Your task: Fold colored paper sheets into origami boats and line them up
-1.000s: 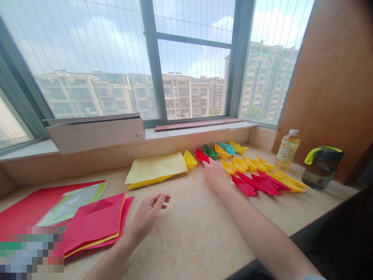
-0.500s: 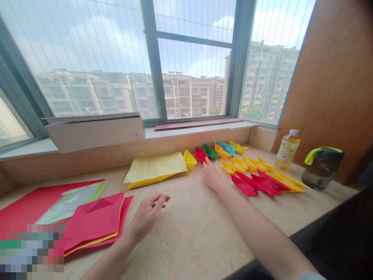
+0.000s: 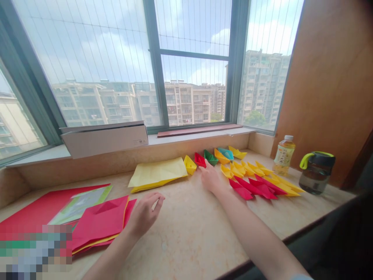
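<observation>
My right hand [image 3: 210, 175] reaches forward across the counter, index finger stretched out. Its fingertip is at the right end of a red paper boat [image 3: 199, 159], close to a green paper boat [image 3: 211, 157]; whether it touches either I cannot tell. To the left of these stands a yellow paper boat [image 3: 190, 165]. Nothing shows in my left hand [image 3: 148, 212], whose fingers are loosely bent with a gap at the thumb. It hovers beside a stack of red and yellow paper [image 3: 101, 219]. Behind it lie yellow sheets [image 3: 159, 173].
Several small yellow boats [image 3: 243, 169] and red boats [image 3: 258, 188] sit in rows at right. Beyond them are a drink bottle [image 3: 284, 155] and a dark cup [image 3: 317, 173]. A clear packet [image 3: 80, 204] lies at left; a white box [image 3: 105, 140] rests on the sill.
The view has tilted up and shifted slightly. My right fingertip has moved a little along the red boat toward the green one. My left hand's fingers have shifted slightly, with a wider thumb gap.
</observation>
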`<state>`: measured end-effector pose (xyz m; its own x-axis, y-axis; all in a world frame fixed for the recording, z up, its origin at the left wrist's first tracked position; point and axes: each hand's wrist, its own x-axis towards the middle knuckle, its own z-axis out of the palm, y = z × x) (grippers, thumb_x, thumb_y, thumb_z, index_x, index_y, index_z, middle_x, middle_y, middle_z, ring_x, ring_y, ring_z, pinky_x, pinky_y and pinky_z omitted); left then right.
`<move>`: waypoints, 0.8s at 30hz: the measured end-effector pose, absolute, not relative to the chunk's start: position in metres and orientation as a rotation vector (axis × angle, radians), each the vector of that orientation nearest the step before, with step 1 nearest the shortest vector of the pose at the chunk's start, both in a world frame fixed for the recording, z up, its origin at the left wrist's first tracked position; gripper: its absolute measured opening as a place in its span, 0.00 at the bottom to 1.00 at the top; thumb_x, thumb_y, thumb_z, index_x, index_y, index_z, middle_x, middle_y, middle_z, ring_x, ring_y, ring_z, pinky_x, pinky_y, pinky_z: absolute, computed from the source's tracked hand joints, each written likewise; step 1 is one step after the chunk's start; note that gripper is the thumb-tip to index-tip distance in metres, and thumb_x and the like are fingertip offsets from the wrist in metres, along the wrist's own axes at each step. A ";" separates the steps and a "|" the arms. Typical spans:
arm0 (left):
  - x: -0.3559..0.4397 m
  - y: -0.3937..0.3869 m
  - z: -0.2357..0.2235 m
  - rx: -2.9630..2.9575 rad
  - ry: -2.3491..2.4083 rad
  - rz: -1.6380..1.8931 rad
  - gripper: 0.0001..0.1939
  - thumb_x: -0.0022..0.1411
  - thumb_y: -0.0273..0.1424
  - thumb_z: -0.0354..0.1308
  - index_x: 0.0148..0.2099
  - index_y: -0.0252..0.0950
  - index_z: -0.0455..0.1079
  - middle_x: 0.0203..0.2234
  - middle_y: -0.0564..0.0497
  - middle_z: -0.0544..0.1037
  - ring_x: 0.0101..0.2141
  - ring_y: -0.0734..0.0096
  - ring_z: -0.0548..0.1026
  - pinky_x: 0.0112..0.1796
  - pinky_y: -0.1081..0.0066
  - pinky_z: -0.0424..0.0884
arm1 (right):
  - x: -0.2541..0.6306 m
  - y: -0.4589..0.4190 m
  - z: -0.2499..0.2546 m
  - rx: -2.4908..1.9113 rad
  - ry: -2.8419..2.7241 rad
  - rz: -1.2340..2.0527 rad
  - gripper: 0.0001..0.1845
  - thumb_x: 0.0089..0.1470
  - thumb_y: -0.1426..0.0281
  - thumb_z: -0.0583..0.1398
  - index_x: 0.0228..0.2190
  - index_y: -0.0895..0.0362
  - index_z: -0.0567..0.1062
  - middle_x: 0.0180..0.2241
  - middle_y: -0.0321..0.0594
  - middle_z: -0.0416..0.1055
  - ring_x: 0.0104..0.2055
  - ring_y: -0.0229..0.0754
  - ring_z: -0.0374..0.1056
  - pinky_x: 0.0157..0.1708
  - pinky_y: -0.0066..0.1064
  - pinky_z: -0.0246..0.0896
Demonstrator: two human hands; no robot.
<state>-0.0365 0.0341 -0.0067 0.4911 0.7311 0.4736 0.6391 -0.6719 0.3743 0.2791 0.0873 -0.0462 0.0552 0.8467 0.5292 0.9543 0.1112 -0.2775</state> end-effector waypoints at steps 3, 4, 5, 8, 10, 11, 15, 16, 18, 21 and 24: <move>-0.046 0.037 0.003 2.699 1.304 0.897 0.19 0.69 0.37 0.42 0.37 0.37 0.73 0.37 0.44 0.78 0.42 0.60 0.75 0.46 0.65 0.68 | 0.273 0.082 -0.042 -1.623 -1.849 -0.231 0.21 0.56 0.80 0.55 0.50 0.58 0.76 0.65 0.51 0.56 0.67 0.47 0.51 0.63 0.40 0.49; -0.050 0.038 0.009 2.755 1.367 0.843 0.19 0.69 0.36 0.42 0.37 0.36 0.73 0.37 0.43 0.77 0.42 0.59 0.74 0.46 0.64 0.68 | 0.272 0.080 -0.041 -1.581 -1.860 -0.228 0.21 0.56 0.79 0.55 0.49 0.57 0.77 0.64 0.50 0.58 0.66 0.47 0.52 0.63 0.40 0.50; -0.055 0.038 0.016 2.802 1.449 0.763 0.19 0.68 0.36 0.42 0.36 0.35 0.73 0.36 0.42 0.77 0.41 0.57 0.74 0.46 0.63 0.67 | 0.271 0.078 -0.039 -1.541 -1.868 -0.225 0.20 0.56 0.79 0.55 0.48 0.56 0.77 0.63 0.49 0.60 0.65 0.46 0.54 0.62 0.39 0.51; -0.075 0.037 0.033 2.765 1.778 0.450 0.19 0.67 0.35 0.43 0.36 0.35 0.74 0.35 0.41 0.77 0.41 0.55 0.75 0.45 0.62 0.68 | 0.272 0.073 -0.037 -1.447 -1.856 -0.220 0.19 0.57 0.79 0.55 0.47 0.55 0.78 0.60 0.47 0.64 0.63 0.45 0.59 0.61 0.39 0.53; -0.094 0.036 0.038 2.611 1.981 0.264 0.20 0.66 0.37 0.43 0.37 0.34 0.74 0.36 0.39 0.78 0.40 0.53 0.76 0.43 0.60 0.68 | 0.274 0.072 -0.036 -1.410 -1.818 -0.215 0.19 0.57 0.79 0.55 0.46 0.55 0.79 0.58 0.47 0.66 0.61 0.45 0.61 0.61 0.40 0.54; -0.106 0.035 0.037 2.524 2.082 0.136 0.21 0.66 0.38 0.43 0.36 0.33 0.75 0.36 0.37 0.79 0.40 0.49 0.77 0.41 0.57 0.69 | 0.275 0.072 -0.036 -1.395 -1.798 -0.210 0.19 0.57 0.79 0.55 0.46 0.56 0.79 0.58 0.47 0.67 0.60 0.45 0.61 0.60 0.40 0.55; -0.151 0.032 0.021 2.449 2.115 -0.014 0.24 0.63 0.45 0.45 0.36 0.32 0.75 0.39 0.33 0.79 0.43 0.43 0.76 0.44 0.54 0.68 | 0.273 0.072 -0.038 -1.333 -1.753 -0.167 0.18 0.57 0.79 0.55 0.43 0.56 0.81 0.53 0.47 0.71 0.57 0.45 0.65 0.58 0.40 0.58; -0.160 0.030 0.016 2.435 2.065 -0.002 0.26 0.63 0.48 0.44 0.35 0.33 0.75 0.38 0.34 0.80 0.42 0.44 0.77 0.44 0.54 0.69 | 0.272 0.072 -0.039 -1.315 -1.754 -0.152 0.17 0.57 0.79 0.55 0.42 0.55 0.81 0.52 0.46 0.72 0.56 0.45 0.66 0.58 0.39 0.59; -0.172 0.025 0.009 2.399 1.999 0.040 0.28 0.62 0.51 0.44 0.36 0.34 0.76 0.38 0.36 0.80 0.42 0.46 0.77 0.44 0.56 0.69 | 0.269 0.071 -0.041 -1.280 -1.764 -0.120 0.17 0.57 0.79 0.56 0.41 0.54 0.81 0.50 0.45 0.74 0.54 0.44 0.67 0.56 0.38 0.61; -0.177 0.016 0.006 2.384 1.965 0.098 0.32 0.59 0.55 0.47 0.42 0.32 0.77 0.45 0.34 0.79 0.47 0.44 0.75 0.49 0.55 0.67 | 0.265 0.070 -0.043 -1.245 -1.770 -0.080 0.17 0.56 0.78 0.56 0.40 0.55 0.81 0.49 0.45 0.75 0.52 0.45 0.69 0.55 0.39 0.62; -0.175 0.006 0.009 2.365 1.981 0.085 0.38 0.58 0.56 0.48 0.52 0.28 0.74 0.53 0.31 0.74 0.54 0.41 0.70 0.54 0.55 0.63 | 0.266 0.069 -0.045 -1.227 -1.764 -0.046 0.17 0.56 0.78 0.55 0.40 0.55 0.81 0.47 0.45 0.76 0.51 0.45 0.70 0.54 0.40 0.63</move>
<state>-0.1748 0.0062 0.0086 0.1753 0.9845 0.0065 0.9814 -0.1752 0.0781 0.2656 0.0687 -0.0450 -0.0426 0.7065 0.7064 0.7427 0.4953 -0.4506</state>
